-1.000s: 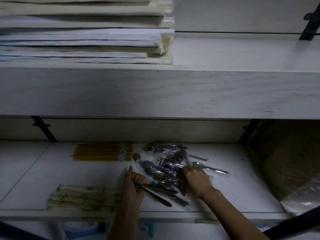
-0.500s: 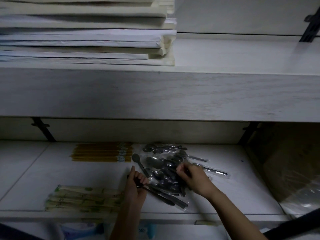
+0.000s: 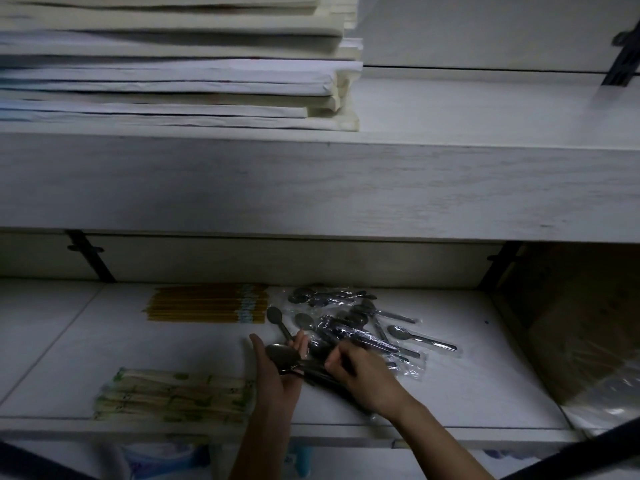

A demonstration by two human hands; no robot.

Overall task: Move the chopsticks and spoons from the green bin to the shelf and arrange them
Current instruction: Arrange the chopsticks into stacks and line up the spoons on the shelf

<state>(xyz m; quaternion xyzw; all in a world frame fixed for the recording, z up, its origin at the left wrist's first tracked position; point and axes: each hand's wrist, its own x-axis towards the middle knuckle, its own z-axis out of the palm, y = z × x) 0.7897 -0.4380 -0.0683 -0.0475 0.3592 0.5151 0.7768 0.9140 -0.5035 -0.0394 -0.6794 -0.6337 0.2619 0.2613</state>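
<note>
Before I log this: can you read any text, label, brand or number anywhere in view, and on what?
None can be read; the view is dark.
Front chopstick wrappers: green print, too blurred.
Yellow chopsticks: pale bands near one end, too small.
Blue pack below the shelf: markings blurred.
Spoons: no print seen on their clear bags.

The spoons [image 3: 282, 356] across the left hand [image 3: 277, 375]: polished metal, glossy. Those just beyond the right hand [image 3: 363, 372] lie in clear plastic sleeves [image 3: 408, 367], shiny and crinkled. Shelf [image 3: 450, 393] under both hands: pale wood-grain board, matt. Far chopsticks [image 3: 204, 304], beyond the left hand: yellow, smooth sticks. Near chopsticks [image 3: 173, 396], left of it: matt printed paper wrappers. Box [image 3: 581, 323], right of the right hand: matt cardboard.
</note>
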